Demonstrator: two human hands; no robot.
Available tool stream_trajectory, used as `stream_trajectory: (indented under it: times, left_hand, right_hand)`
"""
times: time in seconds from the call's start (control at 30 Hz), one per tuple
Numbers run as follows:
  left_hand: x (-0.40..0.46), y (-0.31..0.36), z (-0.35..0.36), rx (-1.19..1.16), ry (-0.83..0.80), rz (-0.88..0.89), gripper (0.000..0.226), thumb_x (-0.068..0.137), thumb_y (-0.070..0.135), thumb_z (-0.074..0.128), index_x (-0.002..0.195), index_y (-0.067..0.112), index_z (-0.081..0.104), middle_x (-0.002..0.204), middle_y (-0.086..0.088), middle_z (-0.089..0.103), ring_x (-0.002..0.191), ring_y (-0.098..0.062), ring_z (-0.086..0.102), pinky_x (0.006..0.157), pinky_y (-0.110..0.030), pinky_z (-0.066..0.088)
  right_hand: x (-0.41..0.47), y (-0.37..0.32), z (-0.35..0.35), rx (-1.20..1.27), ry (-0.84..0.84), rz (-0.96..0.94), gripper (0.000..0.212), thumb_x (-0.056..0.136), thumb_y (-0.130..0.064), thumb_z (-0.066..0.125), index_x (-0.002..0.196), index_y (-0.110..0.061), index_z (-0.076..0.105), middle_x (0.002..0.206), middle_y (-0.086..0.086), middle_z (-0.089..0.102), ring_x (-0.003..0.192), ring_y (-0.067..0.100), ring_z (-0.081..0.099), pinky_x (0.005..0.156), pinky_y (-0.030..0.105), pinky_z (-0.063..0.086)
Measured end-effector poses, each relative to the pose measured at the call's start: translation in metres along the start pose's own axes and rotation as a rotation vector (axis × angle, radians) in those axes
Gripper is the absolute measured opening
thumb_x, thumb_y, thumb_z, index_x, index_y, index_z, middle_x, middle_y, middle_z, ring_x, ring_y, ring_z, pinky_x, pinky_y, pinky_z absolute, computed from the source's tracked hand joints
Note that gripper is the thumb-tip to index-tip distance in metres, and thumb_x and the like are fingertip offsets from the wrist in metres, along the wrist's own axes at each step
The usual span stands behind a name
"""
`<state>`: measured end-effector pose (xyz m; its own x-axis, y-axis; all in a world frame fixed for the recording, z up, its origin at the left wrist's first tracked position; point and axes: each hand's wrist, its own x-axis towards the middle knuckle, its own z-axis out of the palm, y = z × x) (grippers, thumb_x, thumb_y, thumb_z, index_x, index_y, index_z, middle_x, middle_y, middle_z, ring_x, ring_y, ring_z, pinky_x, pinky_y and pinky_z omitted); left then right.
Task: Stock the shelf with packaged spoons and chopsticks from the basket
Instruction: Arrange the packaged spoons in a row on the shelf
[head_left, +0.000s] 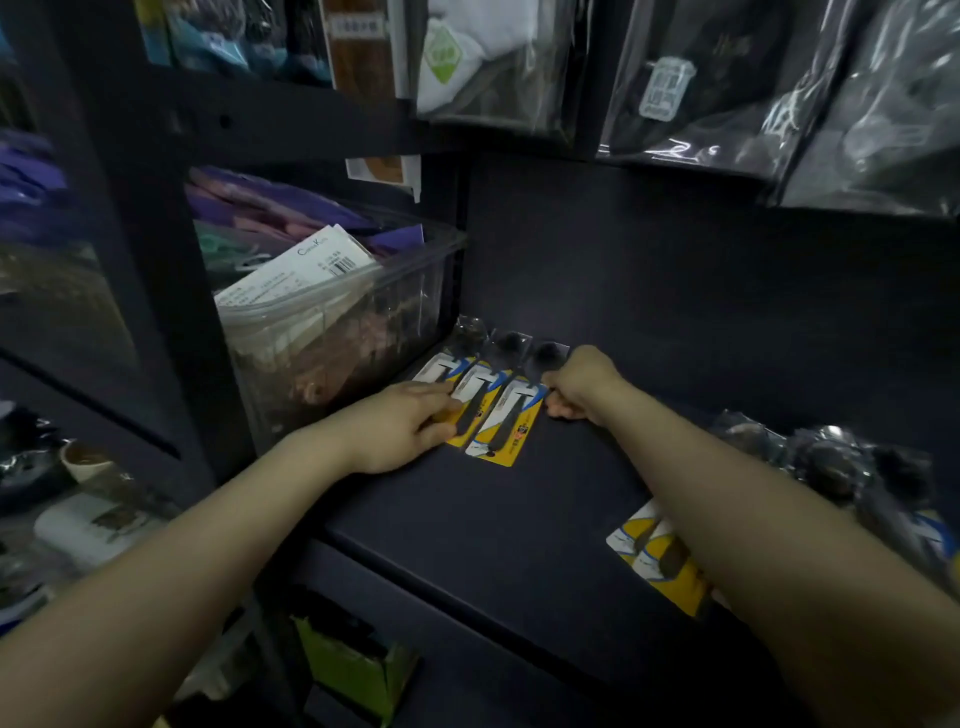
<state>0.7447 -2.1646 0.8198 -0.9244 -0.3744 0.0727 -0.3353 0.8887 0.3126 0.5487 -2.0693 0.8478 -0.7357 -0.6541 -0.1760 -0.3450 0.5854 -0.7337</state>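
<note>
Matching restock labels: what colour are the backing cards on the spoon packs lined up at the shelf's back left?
Yellow with white and blue, seen in the head view on the spoon packs.

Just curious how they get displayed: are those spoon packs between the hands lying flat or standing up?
Lying flat. The three spoon packs lie side by side on the dark shelf, printed cards facing up.

2 bare forearms, no sleeves visible; left grip, right grip ungloved.

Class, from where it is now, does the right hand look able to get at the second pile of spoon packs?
Probably yes: the pile of spoon packs lies uncovered on the shelf directly under the right forearm; the right hand need only draw back.
</note>
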Motion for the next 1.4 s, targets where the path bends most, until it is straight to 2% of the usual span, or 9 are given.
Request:
stream_trajectory:
  times: [0.1,0.17,0.23,0.33,0.5,0.73,1.0,1.2,1.4]
  left_hand:
    - [-0.001,0.002,0.001,0.041,0.012,-0.009,0.045,0.094,0.03,0.042,0.137,0.017,0.039,0.152,-0.007,0.025,0.141,-0.019,0.019,0.116,-0.029,0.016]
    - [-0.004,0.012,-0.001,0.072,0.069,0.018,0.054,0.09,0.045,0.034,0.137,0.019,0.038,0.152,-0.006,0.026,0.14,-0.022,0.022,0.115,-0.033,0.02]
    - [-0.006,0.03,-0.004,0.055,0.127,0.109,0.069,0.078,0.057,0.022,0.131,0.019,0.045,0.144,-0.004,0.041,0.131,-0.021,0.038,0.11,-0.036,0.031]
    - [-0.008,0.067,-0.005,-0.047,0.151,0.257,0.057,0.08,0.053,0.029,0.123,0.023,0.053,0.114,0.003,0.064,0.101,-0.014,0.06,0.09,-0.032,0.047]
    - [0.005,0.121,0.007,-0.128,0.134,0.376,0.027,0.092,0.024,0.047,0.116,0.021,0.059,0.109,0.005,0.067,0.095,-0.004,0.059,0.087,-0.023,0.046]
    - [0.014,0.155,0.025,-0.195,0.132,0.279,0.03,0.09,0.035,0.049,0.116,0.022,0.057,0.104,0.005,0.066,0.091,-0.009,0.059,0.084,-0.031,0.048]
    - [0.01,0.164,0.031,-0.429,0.096,0.071,0.041,0.074,0.044,0.067,0.107,0.023,0.054,0.081,0.004,0.065,0.064,-0.004,0.057,0.059,-0.021,0.042]
    - [0.006,0.15,0.026,-0.561,0.129,-0.072,0.028,0.079,0.031,0.067,0.09,0.009,0.052,0.074,-0.012,0.066,0.057,-0.017,0.055,0.054,-0.033,0.046]
    - [0.006,0.101,0.009,-0.461,0.301,-0.166,0.016,0.084,0.023,0.062,0.086,0.011,0.052,0.058,0.001,0.057,0.046,-0.008,0.046,0.05,-0.025,0.036]
  right_hand:
    - [-0.006,0.003,-0.007,-0.359,0.113,-0.114,0.033,0.089,-0.03,0.054,0.066,-0.008,0.052,0.055,0.003,0.06,0.047,0.017,0.057,0.054,0.025,0.048]
    - [-0.012,0.005,-0.019,-0.324,0.029,-0.181,0.03,0.091,-0.03,0.053,0.072,-0.006,0.054,0.049,0.002,0.06,0.042,0.016,0.055,0.047,0.023,0.046]
    - [-0.026,0.011,-0.041,-0.311,-0.048,-0.309,0.015,0.09,-0.02,0.056,0.094,-0.005,0.058,0.068,0.006,0.064,0.055,0.021,0.059,0.048,0.021,0.044]
    - [-0.045,0.034,-0.082,-0.571,-0.012,-0.467,0.026,0.087,-0.017,0.062,0.112,-0.01,0.062,0.108,0.01,0.06,0.099,0.024,0.059,0.083,0.026,0.043]
    - [-0.054,0.093,-0.133,-0.737,0.085,-0.236,0.034,0.086,-0.025,0.061,0.115,-0.007,0.058,0.118,0.015,0.057,0.113,0.029,0.052,0.088,0.028,0.039]
    - [-0.049,0.119,-0.145,-0.31,0.071,-0.2,0.033,0.08,-0.028,0.071,0.057,-0.017,0.049,0.059,-0.003,0.048,0.064,0.014,0.048,0.055,0.026,0.034]
    - [-0.053,0.08,-0.133,0.093,0.232,-0.383,0.04,0.088,-0.035,0.059,0.059,-0.015,0.04,0.06,-0.001,0.041,0.056,0.012,0.039,0.054,0.027,0.032]
    - [-0.042,0.055,-0.118,-0.09,0.277,-0.428,0.054,0.081,-0.049,0.063,0.051,-0.014,0.035,0.052,-0.001,0.039,0.049,0.011,0.039,0.05,0.027,0.033]
    - [-0.022,0.089,-0.111,-0.386,0.17,-0.364,0.05,0.087,-0.04,0.059,0.052,-0.013,0.037,0.054,0.0,0.041,0.057,0.016,0.044,0.058,0.03,0.034]
